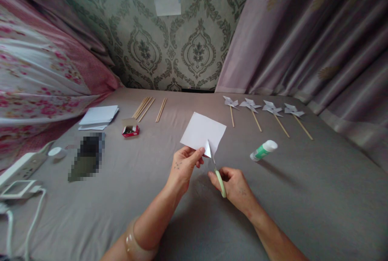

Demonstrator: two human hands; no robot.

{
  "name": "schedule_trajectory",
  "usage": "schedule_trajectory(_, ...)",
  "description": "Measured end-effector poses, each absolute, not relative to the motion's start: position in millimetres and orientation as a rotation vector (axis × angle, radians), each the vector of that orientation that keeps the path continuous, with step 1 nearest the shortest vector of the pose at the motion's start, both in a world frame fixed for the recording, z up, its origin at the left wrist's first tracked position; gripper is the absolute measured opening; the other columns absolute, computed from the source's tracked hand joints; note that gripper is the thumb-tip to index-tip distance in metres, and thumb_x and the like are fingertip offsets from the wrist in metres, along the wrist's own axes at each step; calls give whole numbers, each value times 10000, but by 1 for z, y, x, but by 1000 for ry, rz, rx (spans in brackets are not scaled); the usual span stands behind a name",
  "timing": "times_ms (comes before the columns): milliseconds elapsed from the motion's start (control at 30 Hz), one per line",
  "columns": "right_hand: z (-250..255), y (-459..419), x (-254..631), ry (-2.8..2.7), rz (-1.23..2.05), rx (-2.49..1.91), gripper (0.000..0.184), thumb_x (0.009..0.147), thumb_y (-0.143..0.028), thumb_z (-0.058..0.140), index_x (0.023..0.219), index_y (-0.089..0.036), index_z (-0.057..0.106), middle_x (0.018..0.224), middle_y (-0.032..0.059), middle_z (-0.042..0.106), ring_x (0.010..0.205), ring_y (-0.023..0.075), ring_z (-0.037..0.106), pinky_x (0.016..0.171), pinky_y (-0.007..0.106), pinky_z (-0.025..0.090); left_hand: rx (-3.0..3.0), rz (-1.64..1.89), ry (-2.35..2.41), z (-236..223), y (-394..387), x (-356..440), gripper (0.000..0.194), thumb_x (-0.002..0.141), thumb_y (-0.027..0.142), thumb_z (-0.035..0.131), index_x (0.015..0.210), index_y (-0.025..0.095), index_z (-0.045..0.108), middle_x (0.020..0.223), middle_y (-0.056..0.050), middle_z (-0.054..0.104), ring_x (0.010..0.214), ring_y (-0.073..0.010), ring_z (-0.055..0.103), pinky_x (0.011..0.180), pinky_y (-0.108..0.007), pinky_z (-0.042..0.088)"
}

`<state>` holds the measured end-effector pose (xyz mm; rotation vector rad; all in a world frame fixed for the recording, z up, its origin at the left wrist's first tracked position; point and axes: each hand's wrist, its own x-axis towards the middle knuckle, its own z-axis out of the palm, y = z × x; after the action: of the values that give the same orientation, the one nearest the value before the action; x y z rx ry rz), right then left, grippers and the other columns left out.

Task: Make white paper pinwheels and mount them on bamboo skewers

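Observation:
A square of white paper [202,131] is pinched at its near edge by my left hand [186,165], thumb on top. My right hand [233,184] grips a pair of scissors [220,182] with pale green handles. The blades point away from me and reach into the paper's near right corner, where a cut flap stands up beside my left thumb. How far the blades are apart is too small to tell. To the right of my hands a glue stick [263,150] with a white cap and green label stands tilted in view.
Several paper pinwheels [250,105] on sticks lie at the back right. Wooden sticks [142,108], a small red box [130,130] and a paper stack [98,117] lie at the back left. A power strip [22,168] with white cables, a round white cap [57,154] and a blurred-out item [87,158] are left.

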<state>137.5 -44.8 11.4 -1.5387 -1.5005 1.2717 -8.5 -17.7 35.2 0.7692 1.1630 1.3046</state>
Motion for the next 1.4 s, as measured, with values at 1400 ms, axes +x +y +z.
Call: schedule_trajectory(1400,17,-34,151,-991,1272,-1174,254,672,-381,742,730,-167,618,591,-28,542,549,109,447,498,242,354,784,1246,1208,33,-15,-19,167,652,308,650,725,159,660,692,-8,624,653,-123,515,613,-226,355)
